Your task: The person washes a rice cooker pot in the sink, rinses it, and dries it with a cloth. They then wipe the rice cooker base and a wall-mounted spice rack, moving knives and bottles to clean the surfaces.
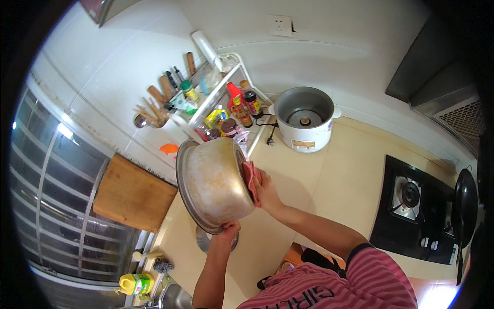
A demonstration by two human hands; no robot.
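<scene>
A metal rice cooker inner pot (216,181) is held up on its side above the counter, its mouth facing left and its inside hidden. My left hand (230,228) grips the pot's rim at the lower edge. Against the pot's base, my right hand (266,191) presses a folded pink cloth (251,181). Partly covered by the pot and my left hand, a round metal lid or plate (203,240) lies on the counter. The white rice cooker body (305,133) stands uncovered at the back, with its heating plate (305,118) showing inside.
A white rack (249,73) holds bottles, seasonings and knives at the back left. A wooden cutting board (133,193) leans by the window. A black gas stove (409,208) and wok (464,208) are right; a sink (175,295) and yellow detergent bottle (136,284) sit lower left.
</scene>
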